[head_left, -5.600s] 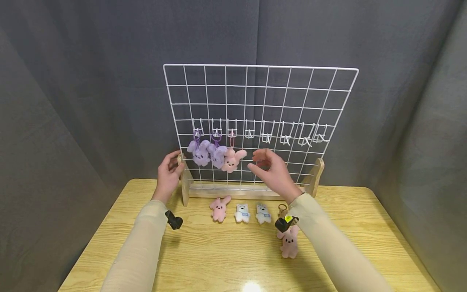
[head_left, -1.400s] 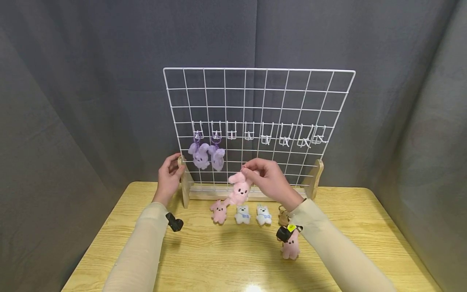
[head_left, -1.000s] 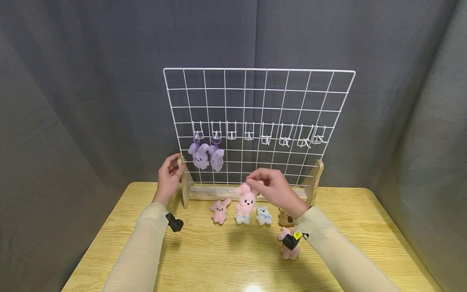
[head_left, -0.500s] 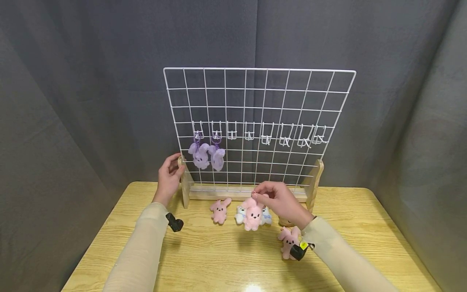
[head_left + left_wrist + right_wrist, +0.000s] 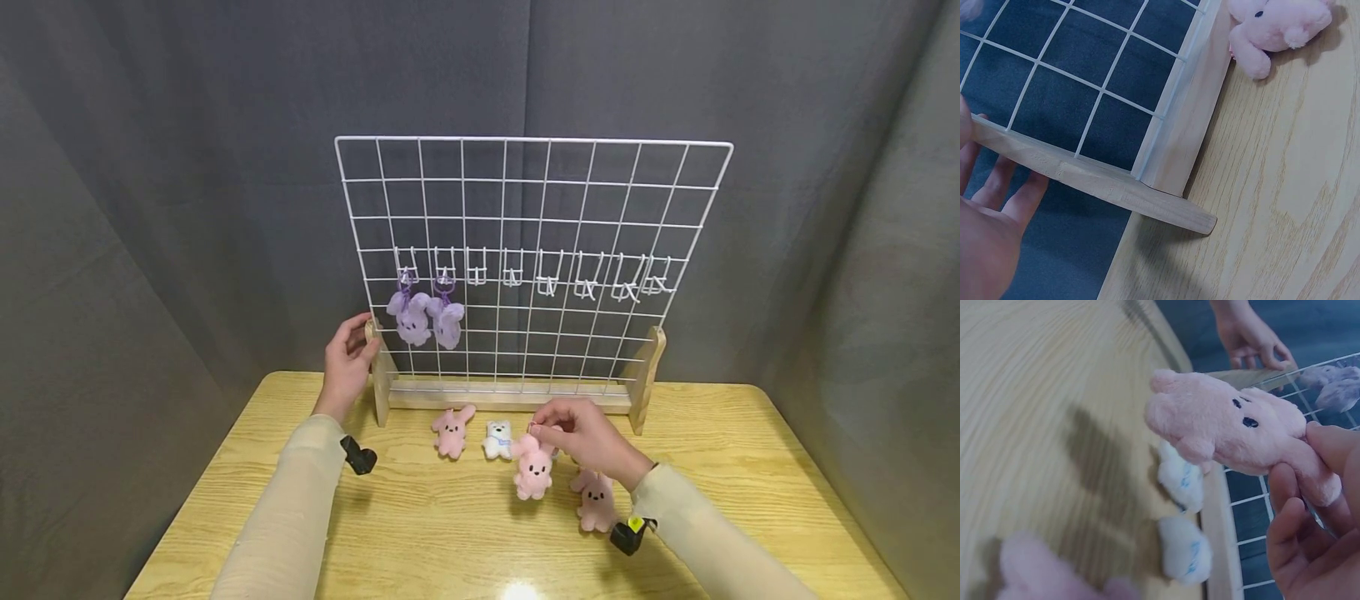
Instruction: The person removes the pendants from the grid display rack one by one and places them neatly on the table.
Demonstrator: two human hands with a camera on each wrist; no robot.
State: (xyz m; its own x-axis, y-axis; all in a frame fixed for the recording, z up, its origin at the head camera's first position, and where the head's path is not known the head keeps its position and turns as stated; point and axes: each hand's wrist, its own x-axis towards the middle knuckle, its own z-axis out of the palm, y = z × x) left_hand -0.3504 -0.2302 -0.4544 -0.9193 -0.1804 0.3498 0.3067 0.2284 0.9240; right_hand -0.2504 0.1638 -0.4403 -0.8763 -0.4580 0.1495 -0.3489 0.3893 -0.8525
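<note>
My right hand (image 5: 588,437) pinches a pink plush bunny keychain (image 5: 534,473) by its top loop, thumb against fingers. The bunny hangs upright a little above the table, in front of a white plush bear that it mostly hides. In the right wrist view the same bunny (image 5: 1229,422) dangles from the fingers. My left hand (image 5: 347,367) grips the left wooden post (image 5: 381,379) of the white wire grid rack (image 5: 555,221). In the left wrist view, fingers (image 5: 1019,197) reach behind that post. Two purple plush bunnies (image 5: 411,321) hang from the two leftmost hooks.
Bare white hooks (image 5: 550,282) line the grid to the right of the purple bunnies. On the table (image 5: 420,533) lie a pink bunny (image 5: 452,433) at left, a white bear (image 5: 498,439) and another pink bunny (image 5: 597,504) at right. Grey curtains (image 5: 187,208) surround the table.
The right hand has taken the pink bunny off the third hook and carried it down and to the right, towards the table. My left hand has stayed on the post.
</note>
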